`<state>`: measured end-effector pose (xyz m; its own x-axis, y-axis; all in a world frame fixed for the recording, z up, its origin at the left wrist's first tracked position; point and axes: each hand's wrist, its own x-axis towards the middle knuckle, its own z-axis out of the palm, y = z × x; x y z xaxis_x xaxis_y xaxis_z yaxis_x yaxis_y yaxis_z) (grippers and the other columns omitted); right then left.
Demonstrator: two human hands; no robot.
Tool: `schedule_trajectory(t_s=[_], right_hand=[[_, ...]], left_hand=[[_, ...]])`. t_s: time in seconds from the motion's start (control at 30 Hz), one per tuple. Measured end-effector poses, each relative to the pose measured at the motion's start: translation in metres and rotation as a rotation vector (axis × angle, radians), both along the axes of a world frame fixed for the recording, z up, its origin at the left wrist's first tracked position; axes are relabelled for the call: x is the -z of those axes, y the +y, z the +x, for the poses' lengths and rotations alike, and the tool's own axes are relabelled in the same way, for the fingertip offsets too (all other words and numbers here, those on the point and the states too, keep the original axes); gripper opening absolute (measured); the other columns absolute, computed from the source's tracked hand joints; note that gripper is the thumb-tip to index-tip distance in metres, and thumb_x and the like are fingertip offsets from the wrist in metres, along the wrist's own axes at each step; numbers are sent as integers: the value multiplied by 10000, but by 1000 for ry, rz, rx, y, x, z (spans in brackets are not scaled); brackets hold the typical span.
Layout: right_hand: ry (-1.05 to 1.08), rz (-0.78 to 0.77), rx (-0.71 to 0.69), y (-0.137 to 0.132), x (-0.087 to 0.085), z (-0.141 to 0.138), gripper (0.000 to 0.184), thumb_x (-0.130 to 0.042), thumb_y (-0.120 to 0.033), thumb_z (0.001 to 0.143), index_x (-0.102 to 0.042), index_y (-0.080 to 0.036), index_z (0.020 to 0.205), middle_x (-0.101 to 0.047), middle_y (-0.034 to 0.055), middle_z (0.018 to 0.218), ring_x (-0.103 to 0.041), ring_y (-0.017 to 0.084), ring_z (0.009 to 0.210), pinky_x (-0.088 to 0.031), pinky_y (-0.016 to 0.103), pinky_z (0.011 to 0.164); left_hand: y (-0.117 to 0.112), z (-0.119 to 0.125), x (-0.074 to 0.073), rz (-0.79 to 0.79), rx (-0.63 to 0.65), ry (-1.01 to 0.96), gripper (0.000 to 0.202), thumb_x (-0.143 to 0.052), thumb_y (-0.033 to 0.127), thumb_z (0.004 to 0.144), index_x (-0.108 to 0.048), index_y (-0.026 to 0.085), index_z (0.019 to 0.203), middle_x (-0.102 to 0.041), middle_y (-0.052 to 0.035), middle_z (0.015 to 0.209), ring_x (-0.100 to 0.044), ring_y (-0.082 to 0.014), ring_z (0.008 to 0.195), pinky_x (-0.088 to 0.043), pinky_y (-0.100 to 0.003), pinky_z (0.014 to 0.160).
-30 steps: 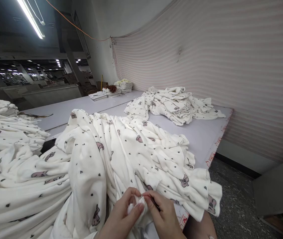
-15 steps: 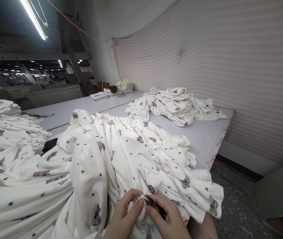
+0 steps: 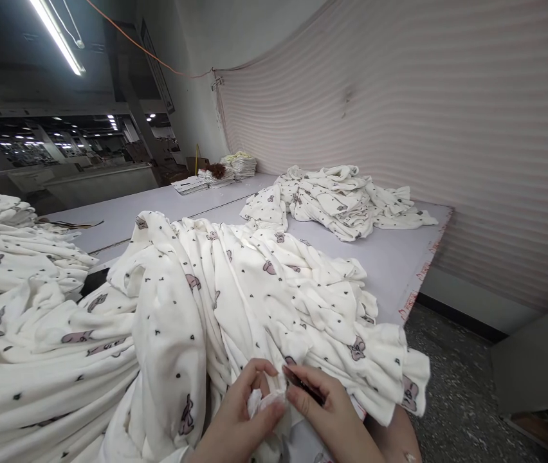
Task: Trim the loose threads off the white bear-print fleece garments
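Change over the last half second: the left hand [image 3: 242,411] shows a wider gap between thumb and forefinger, with a white cloth edge [image 3: 271,397] bunched there; the dark tool [image 3: 307,387] now angles up and left beside it. Probably a brief repositioning during close work on that edge.

Left hand grasps the cloth; right hand [image 3: 329,408] grips the tool. Whether tool tip touches cloth: cannot tell. The cloth edge sits at the near side of the table, below a printed white pile [image 3: 245,289].

Surface: pale table [image 3: 390,270], second pile [image 3: 332,202] farther back, paper-like stacks [image 3: 213,177] beyond. Room: striped sheet [image 3: 399,128] along the wall, speckled floor [image 3: 447,379] at right, lit tube [image 3: 56,35] overhead.
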<state>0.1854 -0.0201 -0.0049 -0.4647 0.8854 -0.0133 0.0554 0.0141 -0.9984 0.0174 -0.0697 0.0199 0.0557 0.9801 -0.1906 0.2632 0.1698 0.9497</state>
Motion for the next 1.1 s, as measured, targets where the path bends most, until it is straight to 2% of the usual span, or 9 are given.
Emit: schedule_trajectory(t_s=[0.07,0.17,0.23,0.47,0.57,0.7,0.83,0.97,1.1], right_hand=[[32,-48,-52,0,0,1,217,-663,-263,769,-662,-202,977,-553,-29,700,-536,157,698,-429,240,648],[-34,23,-94,-4,1,8,15,-606,-202,797,-610,-193,786,-511,-37,685,-487,134,668,-388,219,619],[-92,95,-42,-10,6,14,46,-587,-226,827,-613,-209,861,-474,-43,671,-462,129,640,-374,217,593],[-50,288,46,-29,18,15,364,-668,-285,796,-613,-272,1156,-554,-10,747,-543,138,623,-433,213,567],[-13,302,41,-27,16,10,117,-618,-319,826,-683,-226,856,-596,7,717,-551,145,632,-422,222,574],[15,27,124,-14,18,18,316,-545,-461,870,-564,-190,710,-505,-22,633,-475,129,598,-390,211,542],[-48,26,181,-5,26,21,341,-473,-477,911,-581,-189,764,-441,-40,595,-425,118,543,-342,206,491],[-188,193,196,10,35,12,363,-556,-332,858,-564,-228,1206,-551,11,789,-543,181,685,-412,247,567],[-309,301,245,38,36,4,191,-562,-165,795,-679,-217,936,-580,40,829,-568,231,820,-447,330,729]], left_hand=[[-4,-3,5,100,40,180,146,-579,246,791,-469,228,885,-456,61,700,-435,-112,573,-350,-202,536],[-12,-8,18,527,20,599,123,-478,95,824,-479,216,799,-532,2,751,-508,-151,669,-384,-234,618],[-17,-10,26,770,6,755,186,-442,32,830,-494,210,824,-556,-25,777,-516,-161,689,-398,-242,636],[-18,-6,33,957,42,842,231,-464,-24,795,-526,195,834,-580,-37,721,-501,-157,632,-411,-240,589],[-17,-5,31,955,30,814,229,-457,-15,794,-519,206,797,-591,-39,753,-509,-154,642,-422,-252,605],[-12,-6,25,886,-117,684,209,-464,19,789,-448,216,719,-610,-79,967,-543,-211,875,-437,-332,764],[-2,-9,17,692,-167,410,195,-482,110,805,-391,223,674,-621,-89,1119,-491,-276,1131,-372,-429,954],[4,-30,2,335,-263,-112,173,-506,262,835,-375,233,726,-617,-2,786,-554,-151,655,-451,-257,618],[8,-47,-15,230,-199,-8,128,-517,356,828,-530,230,848,-554,38,689,-485,-126,555,-387,-214,529]])
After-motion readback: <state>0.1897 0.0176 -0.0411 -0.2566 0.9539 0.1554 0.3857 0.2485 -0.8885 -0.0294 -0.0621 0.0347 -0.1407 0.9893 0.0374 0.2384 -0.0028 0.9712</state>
